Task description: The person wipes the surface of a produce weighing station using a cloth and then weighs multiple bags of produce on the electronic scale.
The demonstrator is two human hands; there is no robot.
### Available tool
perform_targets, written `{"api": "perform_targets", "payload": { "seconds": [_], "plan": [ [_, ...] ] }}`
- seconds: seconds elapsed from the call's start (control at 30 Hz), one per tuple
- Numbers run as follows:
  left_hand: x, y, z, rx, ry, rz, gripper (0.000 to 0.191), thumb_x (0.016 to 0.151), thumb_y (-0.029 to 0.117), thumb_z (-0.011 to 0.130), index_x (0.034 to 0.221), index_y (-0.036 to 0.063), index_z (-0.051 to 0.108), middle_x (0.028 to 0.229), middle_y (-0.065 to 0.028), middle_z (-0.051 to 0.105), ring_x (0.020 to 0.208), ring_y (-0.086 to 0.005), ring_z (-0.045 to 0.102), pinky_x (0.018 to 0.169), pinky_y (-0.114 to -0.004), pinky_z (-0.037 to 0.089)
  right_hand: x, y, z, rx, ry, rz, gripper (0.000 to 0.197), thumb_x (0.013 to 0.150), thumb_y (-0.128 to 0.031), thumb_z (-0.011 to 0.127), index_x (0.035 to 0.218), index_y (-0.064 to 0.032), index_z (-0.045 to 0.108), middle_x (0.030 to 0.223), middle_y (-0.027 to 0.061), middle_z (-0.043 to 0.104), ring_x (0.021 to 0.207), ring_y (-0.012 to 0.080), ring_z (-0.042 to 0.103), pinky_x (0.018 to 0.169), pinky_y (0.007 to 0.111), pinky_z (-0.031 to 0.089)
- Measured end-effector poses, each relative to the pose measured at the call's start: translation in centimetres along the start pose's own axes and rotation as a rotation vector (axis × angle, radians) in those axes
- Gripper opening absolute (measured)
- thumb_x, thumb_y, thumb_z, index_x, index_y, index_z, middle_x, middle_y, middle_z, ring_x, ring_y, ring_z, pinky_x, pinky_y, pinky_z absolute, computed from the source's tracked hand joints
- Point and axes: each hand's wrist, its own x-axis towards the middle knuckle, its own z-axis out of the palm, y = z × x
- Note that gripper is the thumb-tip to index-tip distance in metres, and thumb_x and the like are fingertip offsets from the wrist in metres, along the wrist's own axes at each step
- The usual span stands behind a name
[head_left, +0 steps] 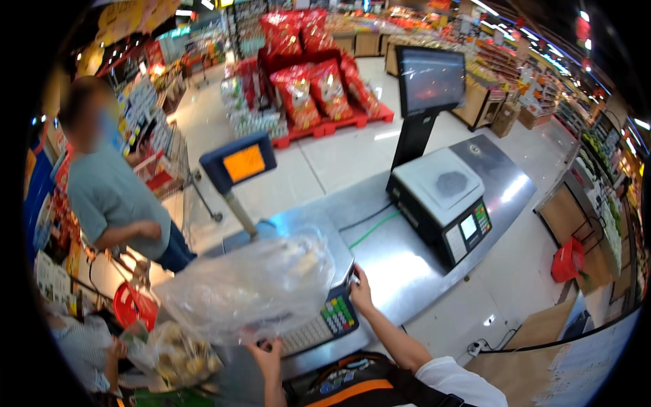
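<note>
A large clear plastic bag with pale contents lies over the pan of a weighing scale with a keypad. My left hand is at the bag's lower edge, by the left end of the keypad; whether its fingers grip the plastic cannot be told. My right hand is at the scale's right side, fingers by its edge; what they touch is partly hidden. The scale's display post bears an orange label. A second scale with a black monitor stands farther right on the steel counter.
At the lower left, another person's hand is by a bag of yellowish produce. A person in a grey-green shirt stands at the left near a shopping cart. Red bags are stacked beyond the counter. A red basket is at the right.
</note>
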Motion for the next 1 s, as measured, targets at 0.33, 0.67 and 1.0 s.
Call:
{"api": "perform_targets", "payload": {
  "seconds": [0.33, 0.67, 1.0],
  "plan": [
    [11.5, -0.6, 2.2, 0.708, -0.233, -0.090, 0.081, 0.065, 0.025, 0.082, 0.131, 0.0003, 0.042, 0.134, -0.0171, 0.044, 0.122, -0.0303, 0.042, 0.104, -0.038, 0.031, -1.6, -3.0, -1.0, -0.512, 0.267, -0.207, 0.020, 0.078, -0.020, 0.065, 0.096, -0.0116, 0.063, 0.096, 0.0051, 0.064, 0.099, 0.0259, 0.056, 0.082, 0.039, 0.041],
    [15.1, -1.3, 1.9, 0.617, -0.199, -0.043, 0.074, 0.067, 0.025, 0.080, 0.128, 0.0006, 0.046, 0.131, -0.0157, 0.047, 0.120, -0.0290, 0.044, 0.102, -0.037, 0.033, 0.1, -0.4, -2.8, -0.337, 0.107, -0.291, 0.037, 0.074, -0.002, 0.057, 0.111, -0.0045, 0.055, 0.102, 0.0127, 0.061, 0.096, 0.0314, 0.055, 0.084, 0.039, 0.043],
    [14.5, -0.2, 1.7, 0.480, -0.191, -0.096, 0.068, 0.069, 0.026, 0.079, 0.125, 0.0009, 0.049, 0.128, -0.0143, 0.050, 0.118, -0.0277, 0.045, 0.101, -0.037, 0.035, 1.9, -2.4, -3.0, -0.375, 0.190, -0.308, 0.008, 0.076, -0.009, 0.067, 0.084, -0.0091, 0.065, 0.087, 0.0059, 0.056, 0.085, 0.0239, 0.052, 0.075, 0.034, 0.040]
  ]
}}
